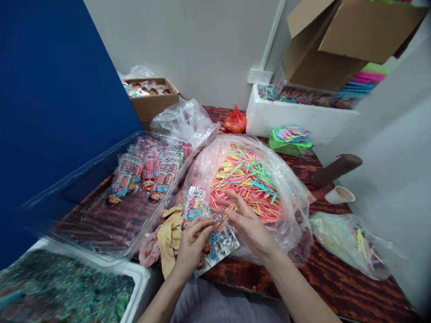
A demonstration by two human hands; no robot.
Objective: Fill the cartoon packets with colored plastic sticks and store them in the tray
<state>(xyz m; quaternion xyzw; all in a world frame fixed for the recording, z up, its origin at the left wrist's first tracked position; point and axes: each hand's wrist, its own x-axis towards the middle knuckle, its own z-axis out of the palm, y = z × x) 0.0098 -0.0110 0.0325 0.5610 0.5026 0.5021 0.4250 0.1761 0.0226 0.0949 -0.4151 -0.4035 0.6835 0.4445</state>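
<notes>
My left hand (192, 246) is closed on a stack of small clear printed packets (215, 244) held just above the table's front edge. My right hand (247, 222) reaches over the packets with fingers spread, its fingertips at the near edge of a heap of thin coloured sticks (247, 179). The sticks lie in an opened clear plastic bag (289, 197). One more packet (193, 205) stands up just behind my left hand.
A clear plastic tray (84, 215) at left holds rows of filled packets (144, 172). Yellow and pink cloths (166, 237) lie beside my left hand. White foam boxes (296, 117), cardboard boxes (151, 101), a green basket (289, 141), a paper cup (340, 195) and another stick bag (350, 242) crowd the wooden table.
</notes>
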